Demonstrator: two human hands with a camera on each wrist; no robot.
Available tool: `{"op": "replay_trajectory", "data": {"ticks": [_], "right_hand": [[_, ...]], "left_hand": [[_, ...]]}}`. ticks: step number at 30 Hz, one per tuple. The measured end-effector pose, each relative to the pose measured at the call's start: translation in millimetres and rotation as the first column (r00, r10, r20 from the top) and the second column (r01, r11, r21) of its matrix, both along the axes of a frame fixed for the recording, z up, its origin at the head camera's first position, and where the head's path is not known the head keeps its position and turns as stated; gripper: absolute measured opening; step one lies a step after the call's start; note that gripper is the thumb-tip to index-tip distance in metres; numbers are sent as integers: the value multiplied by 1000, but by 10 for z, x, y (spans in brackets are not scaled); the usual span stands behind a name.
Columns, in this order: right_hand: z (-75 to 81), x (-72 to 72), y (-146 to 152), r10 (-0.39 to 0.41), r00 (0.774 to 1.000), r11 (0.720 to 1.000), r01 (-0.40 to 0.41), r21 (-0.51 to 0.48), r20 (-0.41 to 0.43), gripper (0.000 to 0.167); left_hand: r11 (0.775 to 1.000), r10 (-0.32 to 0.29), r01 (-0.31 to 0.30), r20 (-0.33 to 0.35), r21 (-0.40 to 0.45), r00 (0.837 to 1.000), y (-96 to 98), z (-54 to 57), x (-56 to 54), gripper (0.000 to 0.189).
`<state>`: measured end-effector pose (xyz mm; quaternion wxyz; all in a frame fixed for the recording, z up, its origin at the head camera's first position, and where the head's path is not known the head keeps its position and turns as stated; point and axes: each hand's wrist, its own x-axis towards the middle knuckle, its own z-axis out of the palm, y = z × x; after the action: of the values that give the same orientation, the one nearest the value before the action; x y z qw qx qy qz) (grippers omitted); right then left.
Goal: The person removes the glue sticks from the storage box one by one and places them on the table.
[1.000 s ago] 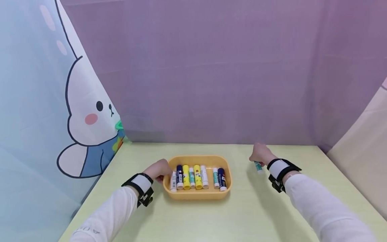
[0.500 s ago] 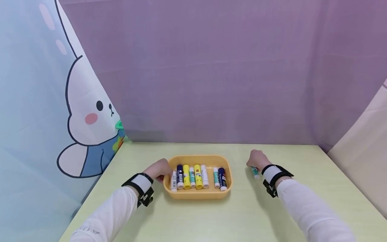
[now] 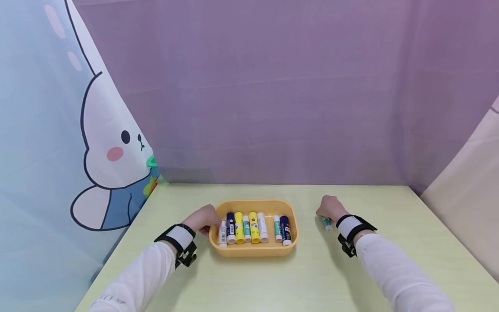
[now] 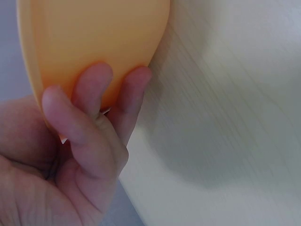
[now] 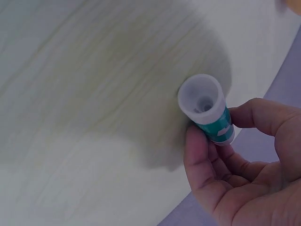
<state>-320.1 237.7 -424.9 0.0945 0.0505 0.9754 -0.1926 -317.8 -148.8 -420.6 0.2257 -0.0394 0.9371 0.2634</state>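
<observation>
My left hand (image 3: 205,218) grips the left end of a yellow-orange plastic tray (image 3: 257,250), its fingers (image 4: 94,84) against the outer wall and the thumb over the rim. Several glue sticks lie side by side in the tray: a white one (image 3: 222,234) at the left, navy, yellow and teal ones, then a gap before a teal one (image 3: 277,229) and a navy one (image 3: 286,231) at the right. Right of the tray, my right hand (image 3: 331,208) pinches a small teal-and-white glue stick (image 5: 216,125) between thumb and fingers, close over the table. Its hollow white end faces the right wrist camera.
The pale green table (image 3: 249,281) extends around the tray on all sides. A purple cloth (image 3: 280,95) hangs behind its back edge. To the left hangs a light blue cloth (image 3: 35,130) with a cartoon figure; a whitish cloth (image 3: 471,190) is at the right.
My right hand has moved a little left and toward me, lower to the table, with the teal glue stick in it. My left hand stays on the tray.
</observation>
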Motion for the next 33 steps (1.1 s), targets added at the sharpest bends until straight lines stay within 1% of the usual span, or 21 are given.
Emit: {"op": "replay_trajectory", "data": {"ticks": [7,14,18,19,20,22,23,25,27,33], "right_hand": [[-25,3,-4,-9,1000,1000,9,5,3,14],[-11,22,-7,-8,1000,1000,8,11,12,15],[-20,14,25,-27,999,999,29,-40,40,16],[-10,12,36,-31,998,998,34,-54,52,18],[13,10,46,-31,998,997,35,-64,61,26],[85,6,52,-24,997,998,29,-58,79,46],[139,4,50,-10,997,999,14,-46,78,55],[258,-7,39,15,998,1000,-13,-26,57,68],[395,-22,20,34,999,999,-34,7,24,73],[784,-15,-30,39,993,999,-42,-25,-111,85]], "left_hand": [[1000,5,-5,7,-1,1000,-11,-27,-29,17],[1000,4,-4,0,1,1000,-1,1,-7,16],[1000,10,-10,3,-3,1000,-2,-9,-10,16],[1000,13,-13,4,-4,1000,-1,-10,-8,16],[1000,15,-15,6,-4,1000,-1,-9,-7,15],[1000,13,-13,5,-3,1000,-2,-13,-9,15],[1000,13,-13,5,-3,1000,-3,-8,-8,14],[1000,15,-15,3,-5,1000,-8,1,-6,13],[1000,15,-15,0,-3,1000,-13,7,-5,13],[1000,10,-10,4,9,1000,-10,25,16,12]]}}
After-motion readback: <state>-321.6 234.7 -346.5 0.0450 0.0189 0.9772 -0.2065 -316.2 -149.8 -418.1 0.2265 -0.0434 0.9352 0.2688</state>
